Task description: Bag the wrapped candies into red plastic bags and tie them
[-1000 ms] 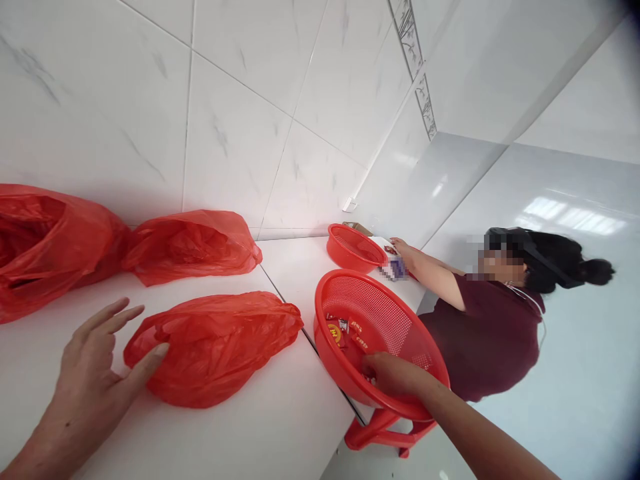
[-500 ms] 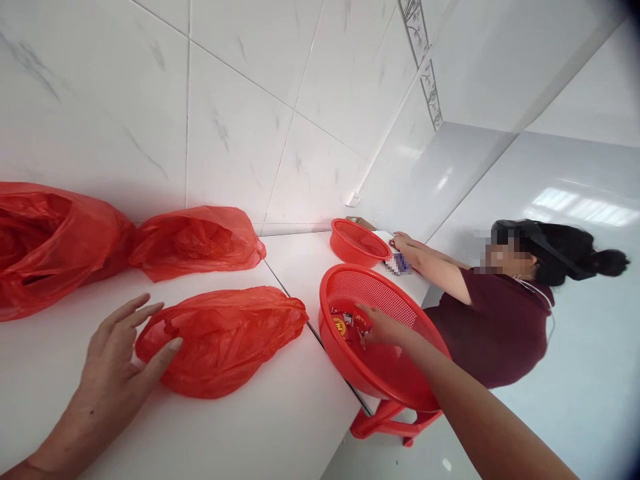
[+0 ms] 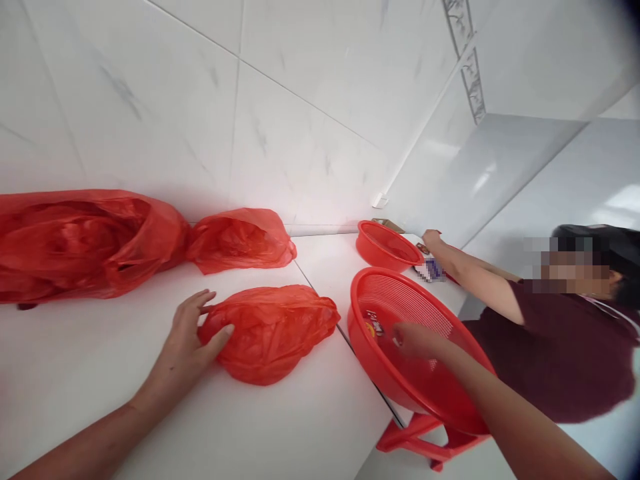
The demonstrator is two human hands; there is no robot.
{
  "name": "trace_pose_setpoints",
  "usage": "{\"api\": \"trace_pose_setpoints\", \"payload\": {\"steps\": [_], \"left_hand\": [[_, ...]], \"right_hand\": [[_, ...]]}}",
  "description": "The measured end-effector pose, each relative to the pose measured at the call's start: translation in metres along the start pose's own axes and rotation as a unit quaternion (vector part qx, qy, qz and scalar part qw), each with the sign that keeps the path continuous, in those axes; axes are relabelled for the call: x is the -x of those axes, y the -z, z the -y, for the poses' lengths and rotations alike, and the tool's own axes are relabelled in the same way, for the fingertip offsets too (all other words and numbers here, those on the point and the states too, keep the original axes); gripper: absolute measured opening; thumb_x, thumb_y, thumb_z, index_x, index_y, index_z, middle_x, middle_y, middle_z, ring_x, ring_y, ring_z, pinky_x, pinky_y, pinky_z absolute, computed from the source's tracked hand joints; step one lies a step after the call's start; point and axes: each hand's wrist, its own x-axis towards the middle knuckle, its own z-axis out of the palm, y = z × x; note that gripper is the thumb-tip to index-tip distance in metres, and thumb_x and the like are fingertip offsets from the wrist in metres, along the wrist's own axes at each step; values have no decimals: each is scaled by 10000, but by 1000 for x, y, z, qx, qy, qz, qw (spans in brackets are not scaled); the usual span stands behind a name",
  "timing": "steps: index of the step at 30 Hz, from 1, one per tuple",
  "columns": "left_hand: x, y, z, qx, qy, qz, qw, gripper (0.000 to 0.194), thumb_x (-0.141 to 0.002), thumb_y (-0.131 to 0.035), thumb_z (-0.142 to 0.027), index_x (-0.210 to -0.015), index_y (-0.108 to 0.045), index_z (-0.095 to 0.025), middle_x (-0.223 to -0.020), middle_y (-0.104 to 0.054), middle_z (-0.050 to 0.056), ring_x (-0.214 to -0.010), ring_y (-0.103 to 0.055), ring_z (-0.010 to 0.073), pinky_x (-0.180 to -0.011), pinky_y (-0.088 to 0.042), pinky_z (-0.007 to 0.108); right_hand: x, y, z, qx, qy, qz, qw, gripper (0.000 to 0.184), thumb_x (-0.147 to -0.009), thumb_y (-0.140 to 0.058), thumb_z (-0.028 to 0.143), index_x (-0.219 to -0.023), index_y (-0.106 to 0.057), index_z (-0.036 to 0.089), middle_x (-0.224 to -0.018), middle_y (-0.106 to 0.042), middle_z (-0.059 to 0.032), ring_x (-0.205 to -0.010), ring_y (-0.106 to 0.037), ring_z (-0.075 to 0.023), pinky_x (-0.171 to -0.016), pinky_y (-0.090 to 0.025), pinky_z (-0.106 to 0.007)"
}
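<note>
the right hand (image 3: 419, 341), spread before, has now curled near the packets (image 3: 373, 325) in the basket (image 3: 370, 352), grip unclear, perhaps gathering some; the left hand (image 3: 191, 343) stays open-fingered at the red bag (image 3: 274, 333).

Head view: from the person's head, above the near side of the white table (image 3: 280, 427), looking forward and down.
Tiled wall (image 3: 310, 127): faced across the table, filling the far side.
Left hand (image 3: 195, 337) and right hand (image 3: 420, 343): close to the camera, seen from above, forearms entering from the near side.
Small red basket (image 3: 374, 253): farther off, toward the right.
Co-worker (image 3: 565, 360): seen side-on, cut off at the view's right limit.
</note>
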Motion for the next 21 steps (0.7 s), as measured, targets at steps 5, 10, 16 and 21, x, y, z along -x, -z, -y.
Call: {"api": "trace_pose_setpoints", "payload": {"steps": [5, 10, 16, 21], "left_hand": [[0, -1, 1, 18, -6, -5, 1000, 542, -820, -543, -412, -1297, -345, -248, -1363, -356, 99, -1155, -486, 260, -934, -470, 457], [2, 0, -5, 19, -8, 5, 1000, 494, -834, -539, -368, -1281, -360, -260, -1336, -382, 89, -1131, -498, 233, -950, -453, 450], [5, -1, -5, 48, -15, 42, 998, 468, -840, -522, -293, -1278, -356, -283, -1306, -392, 68, -1065, -531, 199, -762, -531, 324], [3, -5, 3, 44, -43, 49, 997, 502, -799, -529, -189, -1262, -370, -299, -1306, -391, 49, -1085, -523, 186, -779, -523, 300]], "right_hand": [[-5, 40, 43, 11, 104, -12, 994, 110, -638, -554, 134, -676, -495, 218, -637, -541, 18, -566, -467, -123, -522, -317, -255], [27, 52, 149, -18, 294, -2, 956, 123, -707, -491, 122, -769, -488, 229, -815, -535, 23, -582, -454, -84, -523, -331, -225], [16, -12, 233, 43, 431, 34, 901, 126, -697, -588, 113, -787, -565, 199, -839, -517, 16, -578, -408, -72, -491, -263, -219], [-3, -14, 234, 5, 404, 37, 914, 367, -713, -675, 247, -1069, -591, 275, -1062, -568, -16, -799, -555, -160, -629, -405, -262]]}}
